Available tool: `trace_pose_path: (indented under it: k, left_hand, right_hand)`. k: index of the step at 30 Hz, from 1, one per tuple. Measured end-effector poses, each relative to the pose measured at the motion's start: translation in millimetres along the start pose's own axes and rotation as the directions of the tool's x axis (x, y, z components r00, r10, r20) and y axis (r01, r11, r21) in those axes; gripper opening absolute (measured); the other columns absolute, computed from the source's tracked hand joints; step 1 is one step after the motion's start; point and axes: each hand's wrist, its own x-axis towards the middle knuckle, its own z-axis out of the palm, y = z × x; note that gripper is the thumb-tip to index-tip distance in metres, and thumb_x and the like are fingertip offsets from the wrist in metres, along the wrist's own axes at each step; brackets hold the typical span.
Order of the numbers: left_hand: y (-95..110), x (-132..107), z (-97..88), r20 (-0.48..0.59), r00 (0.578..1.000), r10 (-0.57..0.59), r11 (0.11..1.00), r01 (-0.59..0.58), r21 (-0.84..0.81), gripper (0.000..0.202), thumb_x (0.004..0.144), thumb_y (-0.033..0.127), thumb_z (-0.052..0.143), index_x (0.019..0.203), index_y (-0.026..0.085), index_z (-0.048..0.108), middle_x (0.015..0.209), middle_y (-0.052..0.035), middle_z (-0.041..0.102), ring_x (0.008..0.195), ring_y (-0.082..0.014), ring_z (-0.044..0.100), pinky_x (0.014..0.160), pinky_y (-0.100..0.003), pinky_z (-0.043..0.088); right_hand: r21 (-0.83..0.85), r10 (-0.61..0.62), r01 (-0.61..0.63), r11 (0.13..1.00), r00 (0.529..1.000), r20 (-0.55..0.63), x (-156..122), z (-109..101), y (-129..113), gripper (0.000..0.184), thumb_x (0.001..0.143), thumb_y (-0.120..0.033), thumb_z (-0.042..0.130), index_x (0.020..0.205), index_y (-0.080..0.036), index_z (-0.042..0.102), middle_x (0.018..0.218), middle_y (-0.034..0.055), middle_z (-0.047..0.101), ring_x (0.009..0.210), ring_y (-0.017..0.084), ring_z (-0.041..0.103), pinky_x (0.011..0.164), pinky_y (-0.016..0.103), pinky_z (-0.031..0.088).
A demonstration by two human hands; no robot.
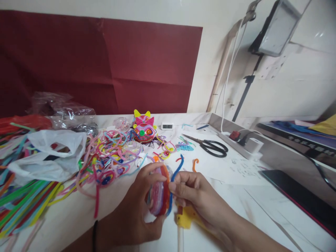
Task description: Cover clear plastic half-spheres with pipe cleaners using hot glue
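My left hand [136, 206] is closed around the rim of a rounded craft piece [158, 194] covered in pink, purple, red and orange fuzzy strips. Between the thumb and fingers of my right hand [193, 190] is a blue pipe cleaner [179, 166]. Its lower part runs along the orange edge of the craft piece, and its upper end sticks up free. Below my right hand lies a yellow glue gun [185, 217], partly hidden by that hand. A curled orange pipe cleaner [194, 165] lies just beyond my right hand.
Black-handled scissors [210, 145] lie behind my hands. Tangled pipe cleaners [112, 147] and a decorated cat-eared piece [144, 127] stand to the left, near a white plastic bag [49, 164]. A small digital clock [167, 126], a power strip [246, 148] and a dark tablet-like slab [296, 199] lie around.
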Motion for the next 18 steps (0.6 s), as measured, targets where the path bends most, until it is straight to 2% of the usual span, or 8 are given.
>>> trace_pose_path:
  k: [5, 11, 14, 18]
  left_hand:
    - [0.9, 0.1, -0.3, -0.006, 1.0, -0.001, 1.0, 0.001, 0.008, 0.079, 0.065, 0.003, 0.062, 0.133, 0.028, 0.033, 0.145, -0.012, 0.033, 0.138, -0.0315, 0.034, 0.113, -0.047, 0.034]
    - [1.1, 0.4, -0.8, -0.012, 1.0, -0.01, 0.999, 0.011, 0.045, 0.077, 0.067, 0.004, 0.063, 0.134, 0.026, 0.032, 0.147, -0.012, 0.032, 0.14, -0.0308, 0.029, 0.115, -0.046, 0.03]
    - [0.2, 0.3, -2.2, -0.121, 0.993, -0.005, 0.994, 0.018, 0.108, 0.066, 0.071, 0.005, 0.06, 0.13, 0.025, 0.037, 0.143, -0.0109, 0.037, 0.137, -0.029, 0.032, 0.114, -0.045, 0.03]
    - [2.3, 0.0, -7.1, -0.329, 0.944, -0.016, 0.985, 0.072, 0.157, 0.039, 0.082, 0.007, 0.056, 0.114, 0.028, 0.049, 0.122, -0.0053, 0.051, 0.119, -0.0225, 0.048, 0.103, -0.038, 0.04]
  right_hand:
    - [0.001, 0.0, 0.0, 1.0, 1.0, -0.006, -1.2, -0.5, -0.8, 0.038, 0.062, -0.045, 0.083, 0.056, -0.018, 0.056, 0.041, -0.0085, 0.045, 0.037, 0.005, 0.033, 0.039, 0.021, 0.034]
    - [0.031, -0.005, 0.006, 1.0, 1.0, -0.03, 0.0, -0.3, -3.7, 0.037, 0.062, -0.044, 0.083, 0.057, -0.019, 0.057, 0.042, -0.0084, 0.044, 0.038, 0.006, 0.032, 0.038, 0.022, 0.034]
    - [0.046, -0.078, 0.081, 0.996, 0.994, -0.072, 0.3, 0.6, -5.4, 0.039, 0.062, -0.043, 0.084, 0.054, -0.017, 0.056, 0.043, -0.0075, 0.046, 0.041, 0.005, 0.033, 0.042, 0.02, 0.028]
    - [0.103, -0.163, 0.179, 0.978, 0.975, -0.149, -0.4, 1.4, -8.4, 0.04, 0.061, -0.045, 0.085, 0.056, -0.016, 0.057, 0.043, -0.0068, 0.047, 0.043, 0.005, 0.032, 0.046, 0.021, 0.021]
